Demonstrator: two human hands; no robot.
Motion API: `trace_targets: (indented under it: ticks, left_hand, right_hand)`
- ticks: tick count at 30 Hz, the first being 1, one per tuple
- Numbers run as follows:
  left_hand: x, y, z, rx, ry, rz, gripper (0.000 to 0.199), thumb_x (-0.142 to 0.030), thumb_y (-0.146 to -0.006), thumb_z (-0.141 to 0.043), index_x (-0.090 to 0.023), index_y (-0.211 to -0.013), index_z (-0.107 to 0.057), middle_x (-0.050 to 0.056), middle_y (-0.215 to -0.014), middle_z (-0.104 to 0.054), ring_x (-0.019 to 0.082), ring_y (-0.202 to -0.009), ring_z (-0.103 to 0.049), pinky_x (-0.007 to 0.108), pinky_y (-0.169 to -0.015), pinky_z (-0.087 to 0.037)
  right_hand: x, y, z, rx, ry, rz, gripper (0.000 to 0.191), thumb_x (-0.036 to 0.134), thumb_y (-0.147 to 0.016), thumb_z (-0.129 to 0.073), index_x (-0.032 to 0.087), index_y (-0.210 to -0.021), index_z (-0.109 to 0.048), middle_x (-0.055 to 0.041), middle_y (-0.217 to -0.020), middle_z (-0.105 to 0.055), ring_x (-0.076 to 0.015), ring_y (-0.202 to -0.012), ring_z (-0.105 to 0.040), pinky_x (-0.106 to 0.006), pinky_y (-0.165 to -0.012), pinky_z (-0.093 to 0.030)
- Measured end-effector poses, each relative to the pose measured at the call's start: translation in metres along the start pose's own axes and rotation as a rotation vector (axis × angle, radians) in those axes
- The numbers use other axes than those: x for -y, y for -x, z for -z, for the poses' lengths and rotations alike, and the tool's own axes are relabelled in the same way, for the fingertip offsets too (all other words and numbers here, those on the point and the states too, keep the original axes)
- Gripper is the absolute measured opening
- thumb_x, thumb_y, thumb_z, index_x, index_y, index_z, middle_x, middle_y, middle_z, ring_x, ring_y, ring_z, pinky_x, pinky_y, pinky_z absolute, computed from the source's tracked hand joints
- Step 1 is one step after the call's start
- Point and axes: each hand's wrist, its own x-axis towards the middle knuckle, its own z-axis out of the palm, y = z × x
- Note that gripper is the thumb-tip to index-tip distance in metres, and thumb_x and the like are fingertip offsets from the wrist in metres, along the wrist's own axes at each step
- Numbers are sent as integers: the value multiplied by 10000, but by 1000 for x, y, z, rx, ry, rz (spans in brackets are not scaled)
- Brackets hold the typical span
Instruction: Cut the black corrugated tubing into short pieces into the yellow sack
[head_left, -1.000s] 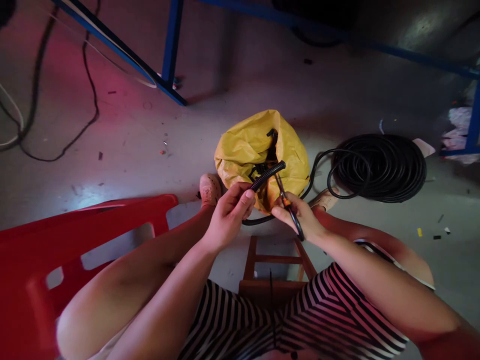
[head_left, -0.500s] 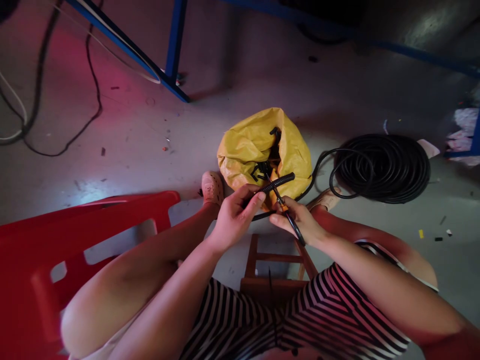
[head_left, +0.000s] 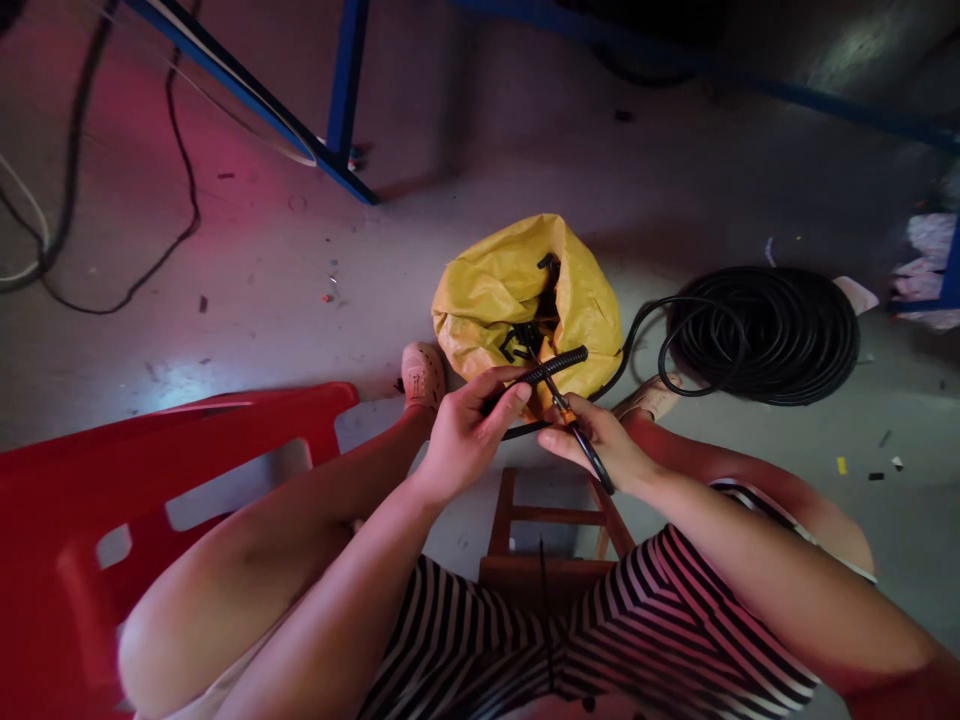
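Note:
My left hand is closed on a black ribbed tube, whose free end points right and slightly up. Scissors with black handles and an orange part are in my right hand, their blades crossing the tube just beyond my left fingertips. Under both hands an open yellow bag stands on the floor with black pieces inside. A thin black cable runs beneath my hands toward a large coil of black cable at the right.
A red plastic stool is at the left, a small wooden stool between my legs. Blue metal frame legs stand at the top. Loose cables lie on the floor at the upper left, small scraps at the right.

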Motion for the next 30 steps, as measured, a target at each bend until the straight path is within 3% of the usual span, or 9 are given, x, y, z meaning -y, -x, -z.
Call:
trace_targets:
  ticks: [15,21,30]
  left_hand:
    - [4,-2,5,60,-80,-48,373,-444,-948,-666,-154,-1159,-770,82,-1041,-813,201,-956,-728,291,-879,-576]
    - [-1,-3,8,157,-126,-20,354,-419,-956,-647,-153,-1157,-768,89,-1102,-813,226,-995,-737,334,-936,-575]
    - [0,-3,15,335,-245,-68,283,-406,-1005,-596,-191,-1071,-768,53,-1042,-797,214,-968,-725,294,-876,-557]
  right_hand:
    - [6,-1,5,61,-14,34,451,626,-893,-700,197,-982,-593,-7,-893,-582,-185,-841,-546,-311,-780,-422]
    - [12,1,13,101,84,12,472,651,-918,-665,199,-1048,-621,-38,-960,-622,-211,-891,-581,-343,-830,-453]
    - [10,-2,15,150,149,76,484,635,-902,-702,198,-1098,-638,-60,-1011,-646,-229,-938,-611,-331,-832,-478]
